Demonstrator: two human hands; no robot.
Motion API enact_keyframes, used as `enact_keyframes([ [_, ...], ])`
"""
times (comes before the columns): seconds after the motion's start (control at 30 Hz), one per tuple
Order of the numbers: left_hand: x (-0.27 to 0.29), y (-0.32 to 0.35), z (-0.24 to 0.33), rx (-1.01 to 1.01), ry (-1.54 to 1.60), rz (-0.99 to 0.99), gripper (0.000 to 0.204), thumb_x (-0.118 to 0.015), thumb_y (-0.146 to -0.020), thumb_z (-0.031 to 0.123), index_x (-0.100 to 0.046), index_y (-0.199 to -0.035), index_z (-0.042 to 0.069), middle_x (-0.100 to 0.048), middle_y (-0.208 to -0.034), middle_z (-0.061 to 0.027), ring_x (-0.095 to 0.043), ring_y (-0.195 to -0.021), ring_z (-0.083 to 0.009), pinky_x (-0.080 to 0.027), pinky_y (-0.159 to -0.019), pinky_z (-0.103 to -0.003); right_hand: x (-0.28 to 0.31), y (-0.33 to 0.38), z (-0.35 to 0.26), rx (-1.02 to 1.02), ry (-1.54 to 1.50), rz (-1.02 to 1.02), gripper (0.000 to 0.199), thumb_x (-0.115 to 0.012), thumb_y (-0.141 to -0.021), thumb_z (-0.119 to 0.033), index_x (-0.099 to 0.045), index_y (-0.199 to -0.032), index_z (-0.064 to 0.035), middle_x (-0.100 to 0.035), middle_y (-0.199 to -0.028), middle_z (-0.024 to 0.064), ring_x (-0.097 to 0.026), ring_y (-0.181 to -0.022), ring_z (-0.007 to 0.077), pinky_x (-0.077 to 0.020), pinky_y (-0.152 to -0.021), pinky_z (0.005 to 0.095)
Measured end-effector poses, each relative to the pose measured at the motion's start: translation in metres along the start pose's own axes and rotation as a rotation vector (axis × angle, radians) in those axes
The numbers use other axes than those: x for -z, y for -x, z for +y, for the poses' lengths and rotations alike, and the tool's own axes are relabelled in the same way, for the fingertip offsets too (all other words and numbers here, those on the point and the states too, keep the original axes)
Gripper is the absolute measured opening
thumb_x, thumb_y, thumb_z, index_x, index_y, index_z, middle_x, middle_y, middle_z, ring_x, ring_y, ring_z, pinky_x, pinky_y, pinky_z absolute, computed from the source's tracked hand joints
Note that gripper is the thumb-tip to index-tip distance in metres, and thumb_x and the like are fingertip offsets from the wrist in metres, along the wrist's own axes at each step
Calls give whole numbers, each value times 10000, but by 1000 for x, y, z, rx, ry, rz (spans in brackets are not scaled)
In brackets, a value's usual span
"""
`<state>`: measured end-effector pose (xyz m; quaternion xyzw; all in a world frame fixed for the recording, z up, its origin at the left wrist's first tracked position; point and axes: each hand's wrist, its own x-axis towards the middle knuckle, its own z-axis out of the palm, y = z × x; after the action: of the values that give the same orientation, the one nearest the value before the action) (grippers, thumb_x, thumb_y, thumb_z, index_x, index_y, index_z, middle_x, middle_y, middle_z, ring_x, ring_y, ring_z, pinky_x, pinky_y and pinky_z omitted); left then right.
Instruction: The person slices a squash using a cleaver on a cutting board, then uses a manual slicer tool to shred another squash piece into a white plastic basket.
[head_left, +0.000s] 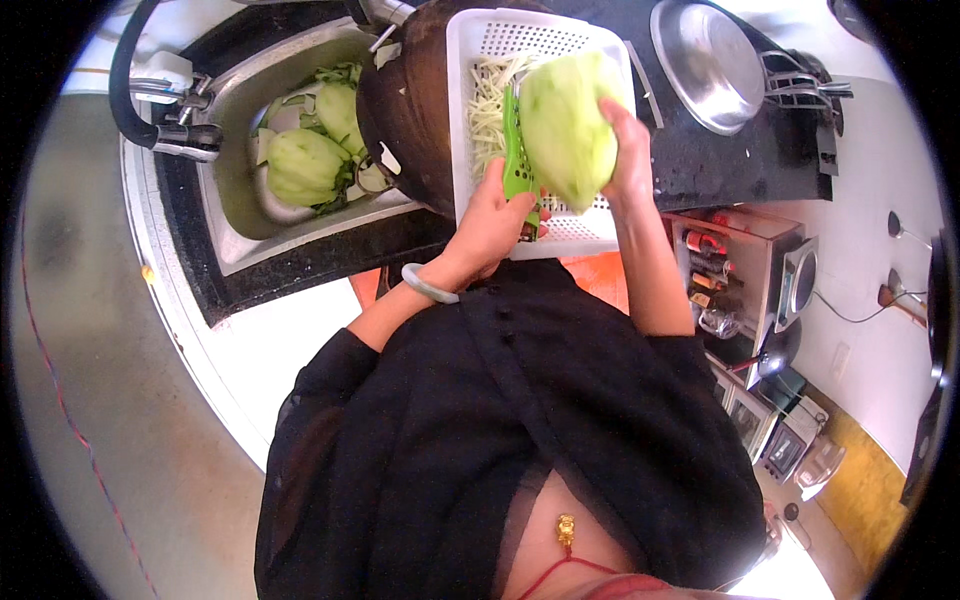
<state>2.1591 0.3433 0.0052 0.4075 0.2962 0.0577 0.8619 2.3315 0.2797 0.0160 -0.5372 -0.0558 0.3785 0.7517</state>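
Over a white perforated basket (458, 120), my left hand (490, 225) is closed round the lower end of a green hand grater (514, 150), its holed face tilted on edge. My right hand (630, 150) grips the right side of a large peeled pale-green fruit (565, 125) that looks like a green papaya. The fruit's left side lies against or very near the grater; whether they touch I cannot tell. Pale thin shreds (487, 105) lie in the basket to the left of the grater. My right fingertips are partly hidden behind the fruit.
At left, a metal sink (235, 215) holds peeled fruit (305, 168) and dark green peelings, with a black tap (130, 90) above. A large brown round vessel (415, 110) stands between sink and basket. A steel basin (705, 65) sits on the black counter at right.
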Motion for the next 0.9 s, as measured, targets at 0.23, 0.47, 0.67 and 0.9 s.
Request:
enact_keyframes([
  [0.23, -4, 10, -5, 60, 76, 20, 386, -460, -912, 12, -327, -1273, 46, -556, -1079, -131, -605, -850, -198, -562, -683, -338, -18, -46, -22, 211, 133, 116, 461, -612, -838, -259, -537, -1118, 100, -631, -990, 189, -658, -823, 264, -556, -719, 372],
  [0.47, -9, -5, 0, -56, 31, 12, 362, -468, -917, 25, -343, -1256, 36, -551, -1094, -108, -606, -860, -178, -561, -682, -333, 5, 19, -4, -18, 112, 11, 493, -613, -819, -228, -516, -1165, 109, -616, -1057, 186, -652, -853, 248, -539, -737, 346],
  [0.67, -15, 0, 2, -169, 77, 66, 331, -447, -907, -1, -330, -1214, 33, -538, -1072, -112, -605, -854, -185, -564, -683, -329, -10, -34, -5, 6, 72, -41, 403, -631, -823, -251, -593, -1051, 78, -647, -949, 140, -648, -752, 196, -525, -671, 301],
  [0.9, -23, -4, -9, -181, 59, 73, 325, -448, -897, -6, -328, -1197, 28, -548, -1052, -126, -608, -803, -180, -557, -658, -319, -17, -50, -1, 68, 71, 38, 436, -602, -855, -269, -538, -1150, 45, -636, -1018, 131, -640, -876, 214, -537, -758, 360],
])
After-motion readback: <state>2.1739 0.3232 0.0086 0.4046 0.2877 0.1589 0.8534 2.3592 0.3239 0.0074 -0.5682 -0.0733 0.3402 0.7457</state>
